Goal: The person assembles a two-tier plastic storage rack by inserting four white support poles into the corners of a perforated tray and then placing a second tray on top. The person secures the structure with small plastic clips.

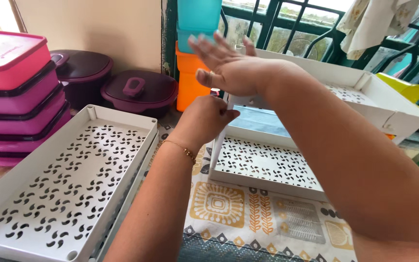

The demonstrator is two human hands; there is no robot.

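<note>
My left hand is closed around a white tapered post that stands at the near left corner of a white perforated tray. My right hand lies flat, fingers spread, palm down on the top of that post, where a second white tray rests tilted above the lower one. A thin gold bracelet circles my left wrist.
Stacked white perforated trays lie at the left. Pink lidded boxes stack at far left, two dark purple lidded pots behind. Orange and teal containers stand by a green window grille. A patterned cloth covers the table.
</note>
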